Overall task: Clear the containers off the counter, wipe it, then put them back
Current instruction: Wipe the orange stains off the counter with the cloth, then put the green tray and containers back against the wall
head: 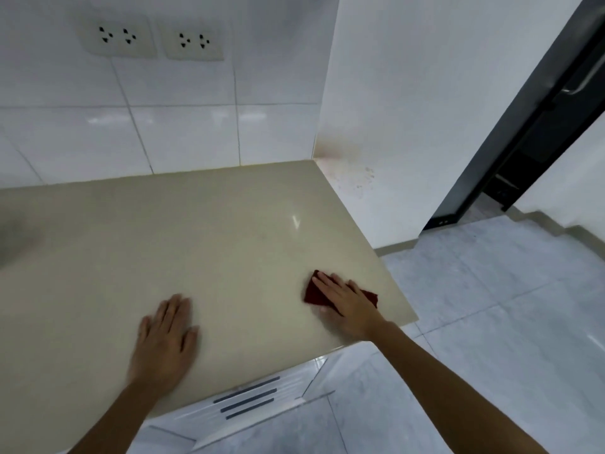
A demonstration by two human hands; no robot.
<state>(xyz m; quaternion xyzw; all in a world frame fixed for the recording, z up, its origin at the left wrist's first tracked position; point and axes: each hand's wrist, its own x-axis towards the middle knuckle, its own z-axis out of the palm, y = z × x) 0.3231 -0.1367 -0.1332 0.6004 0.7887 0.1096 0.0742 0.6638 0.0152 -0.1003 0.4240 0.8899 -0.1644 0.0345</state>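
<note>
Beige counter (196,231), smooth, glossy stone-like slab with a straight right edge and a squared front corner; faint glare spot near the right side. One dark red cloth (316,294), soft, folded flat, roughly rectangular, lies near the counter's front right corner. Right hand (347,306) lies palm-down on the cloth, fingers (322,283) straight and slightly spread, pressing it flat, not curled around it; cloth ends stick out on both sides of the hand. Left hand (167,335) is flat on the bare counter, well left of the cloth, fingers together and extended, holding nothing; it's motion-blurred. Back wall: glossy white square tiles (183,132) with dark grout. Two beige socket plates (154,39) side by side, two outlets each. Grey marbled floor (491,306) at right. One dark door frame (523,126).
</note>
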